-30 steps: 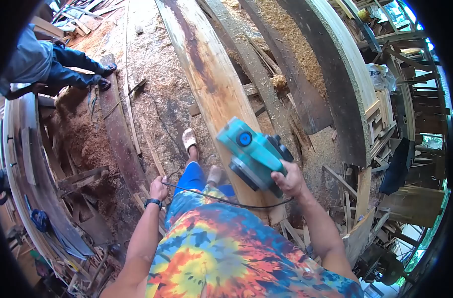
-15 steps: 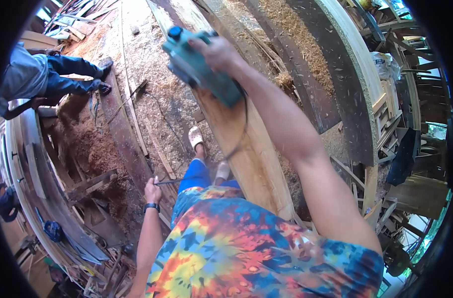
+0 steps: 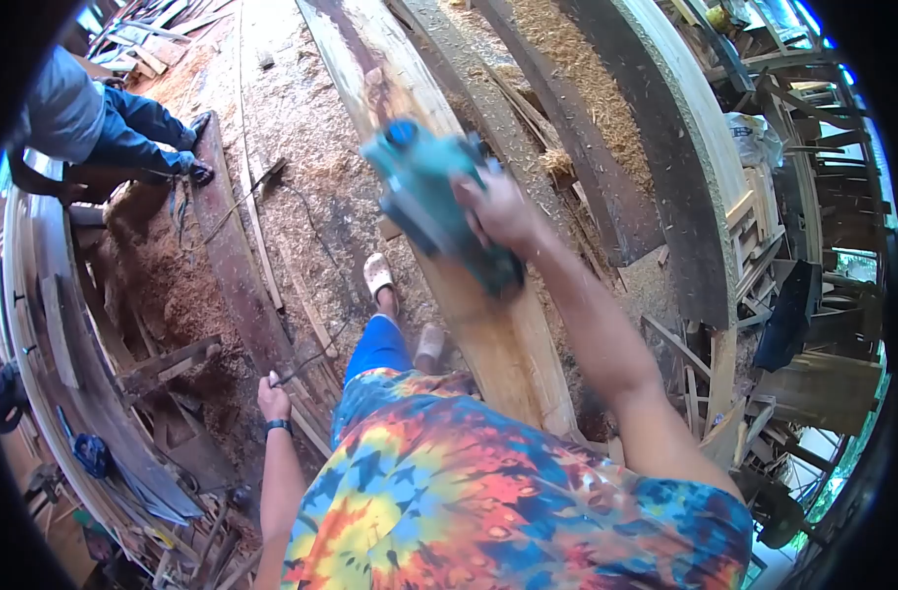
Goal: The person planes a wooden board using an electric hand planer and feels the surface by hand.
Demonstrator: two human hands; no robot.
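My right hand (image 3: 500,208) is wrapped round the rear handle of a green electric planer (image 3: 424,187) with a blue front knob. Blurred by motion, the planer lies on a long light-brown wooden board (image 3: 508,359) that runs from my waist away to the top of the view. Low on the left, my left hand (image 3: 273,397) is closed on a dark power cord (image 3: 306,364), which trails off over the shavings. The planer's underside is hidden against the wood.
Wood shavings (image 3: 297,187) cover the ground. Another person (image 3: 124,123) stands at upper left by a dark plank (image 3: 223,211). Long dark boards (image 3: 680,167) strewn with shavings lie to the right, beside stacked scrap wood (image 3: 754,261). My shod foot (image 3: 378,273) is left of the board.
My right hand has drawn the planer back along the board, toward me and to the right. My left hand, still on the cord, has shifted slightly left and down.
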